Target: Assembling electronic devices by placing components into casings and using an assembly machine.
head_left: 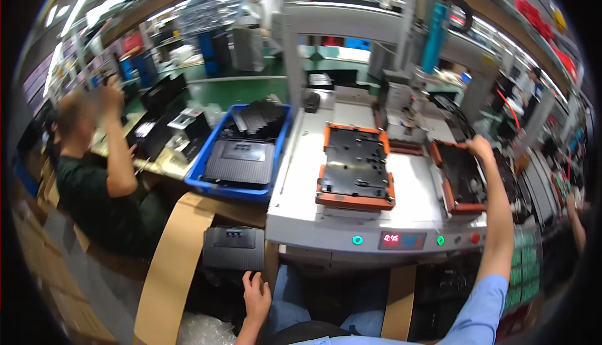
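My left hand (256, 296) is low in front of me, fingers apart, just below the near edge of a black ribbed plastic cover (234, 249). The cover lies over an open cardboard box, and no grip on it shows. My right arm reaches far forward to the right-hand orange fixture (469, 207), which holds a black plastic panel (461, 172). At its far right corner my right hand (480, 148) has its fingers curled down; what they hold is hidden. A second orange fixture (356, 203) carries another black panel (355, 162) on the white machine bed.
A blue bin (195, 179) of black covers stands left of the machine bed (291, 210). Green buttons, a lit display (402, 239) and a red button (475, 238) line its front. A machine head (407, 103) stands behind the fixtures. A co-worker (94, 163) sits at the left.
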Demonstrator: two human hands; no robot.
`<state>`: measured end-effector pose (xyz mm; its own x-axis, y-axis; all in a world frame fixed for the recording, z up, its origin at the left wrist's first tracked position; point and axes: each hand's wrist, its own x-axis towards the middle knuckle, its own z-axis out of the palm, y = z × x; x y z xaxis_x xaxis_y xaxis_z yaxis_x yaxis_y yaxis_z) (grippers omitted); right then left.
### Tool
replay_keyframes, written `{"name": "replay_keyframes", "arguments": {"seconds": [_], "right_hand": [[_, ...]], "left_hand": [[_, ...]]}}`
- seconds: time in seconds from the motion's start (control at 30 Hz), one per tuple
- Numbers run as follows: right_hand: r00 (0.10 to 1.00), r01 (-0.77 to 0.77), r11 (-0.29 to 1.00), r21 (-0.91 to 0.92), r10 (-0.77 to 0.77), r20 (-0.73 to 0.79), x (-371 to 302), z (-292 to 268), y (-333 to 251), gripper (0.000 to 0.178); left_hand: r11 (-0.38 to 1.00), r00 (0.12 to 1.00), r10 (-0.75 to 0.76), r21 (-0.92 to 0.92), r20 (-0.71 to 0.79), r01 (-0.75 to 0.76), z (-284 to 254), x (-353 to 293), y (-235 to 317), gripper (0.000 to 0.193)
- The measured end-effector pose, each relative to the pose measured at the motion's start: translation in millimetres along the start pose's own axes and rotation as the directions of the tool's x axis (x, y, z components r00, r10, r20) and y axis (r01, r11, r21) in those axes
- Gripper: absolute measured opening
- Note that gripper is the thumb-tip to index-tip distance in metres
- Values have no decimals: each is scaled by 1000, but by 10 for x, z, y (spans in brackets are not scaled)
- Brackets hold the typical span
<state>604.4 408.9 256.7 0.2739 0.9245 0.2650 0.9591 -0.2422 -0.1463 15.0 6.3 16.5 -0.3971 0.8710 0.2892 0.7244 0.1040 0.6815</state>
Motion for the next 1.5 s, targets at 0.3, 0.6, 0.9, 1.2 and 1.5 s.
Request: {"name": "replay_keyframes", "arguments": {"seconds": [0.3,0.6,0.9,1.2,1.5], "right_hand": [[981,-170,926,338,128,144,-225,-205,-43,55],[904,102,950,295,35,-426,-2285,-442,-124,30],[838,55,678,733,368,-402,-2384,-181,-31,27],[869,277,682,677,123,-480,-2366,-179,126,18],[778,288,946,149,-140,-613,-3306,37,-572,53]], "left_hand": [[997,995,-58,54,81,53,126,-8,-108,38],[993,992,-116,42,50,114,60,-17,-61,40],[999,1000,-12,33,25,11,76,-67,-112,37],[998,997,-62,0,48,62,72,-54,-86,40],[1000,999,-6,14,35,6,95,-13,-134,37]]}}
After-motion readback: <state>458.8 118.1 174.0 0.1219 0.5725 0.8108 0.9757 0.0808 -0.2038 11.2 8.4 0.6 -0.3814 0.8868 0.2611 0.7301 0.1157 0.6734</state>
